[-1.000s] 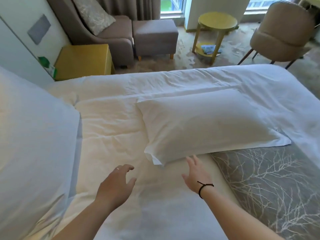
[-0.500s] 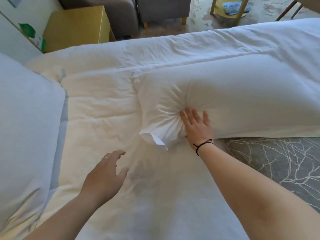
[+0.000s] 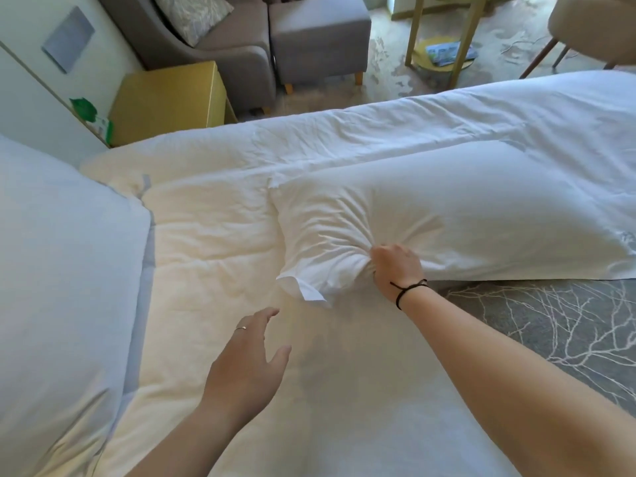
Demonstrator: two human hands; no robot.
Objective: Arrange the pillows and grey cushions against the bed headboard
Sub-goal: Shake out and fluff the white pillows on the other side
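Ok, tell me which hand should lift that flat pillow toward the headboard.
The right hand: its fingers already bunch the white pillow near its closer end. The left hand hovers open above the duvet, touching nothing, so it probably only assists.

The right hand's fingertips [image 3: 375,253] are buried in bunched pillow [image 3: 464,215] fabric.

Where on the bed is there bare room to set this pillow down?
Bare duvet lies between the upright pillow at left and the gripped pillow; more runs along the far edge. The right hand grips that pillow; the left hand hovers open. The patterned grey runner is bare too.
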